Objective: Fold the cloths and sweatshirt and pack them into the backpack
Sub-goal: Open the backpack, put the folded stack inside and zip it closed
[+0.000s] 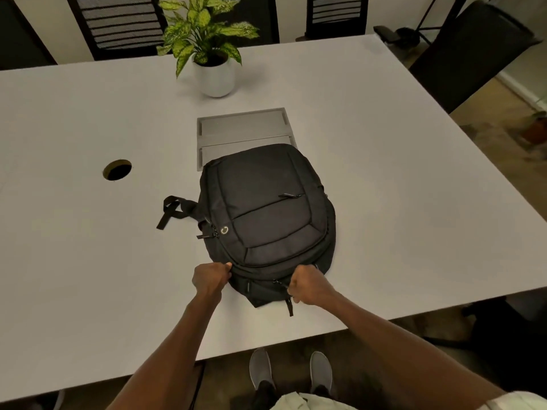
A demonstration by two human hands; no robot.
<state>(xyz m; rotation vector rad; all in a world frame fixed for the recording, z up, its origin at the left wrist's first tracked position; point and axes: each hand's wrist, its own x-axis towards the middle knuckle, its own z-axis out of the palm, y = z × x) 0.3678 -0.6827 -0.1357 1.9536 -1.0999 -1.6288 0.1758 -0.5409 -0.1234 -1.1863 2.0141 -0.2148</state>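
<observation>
The black fabric backpack (266, 208) lies near the white counter (399, 202)'s front edge. Left hand (210, 279) and right hand (307, 287) clench curled fingers (228, 266) on its near end.

1. The backpack (266, 208) is black and padded – it lies flat on the white surface (88, 261), front panel up, its top end toward the near edge.
2. A front pocket crosses the panel at a slant, with a zip pull at its upper right corner; a small pale ring logo sits at the left of the panel.
3. Zip pulls hang at its left side, and a black strap (173, 210) trails out to the left, lying on the surface.
4. The zips around the body look closed – no cloths or sweatshirt show on the surface.
5. Its far end overlaps a grey panel (242, 125) set into the surface.
</observation>
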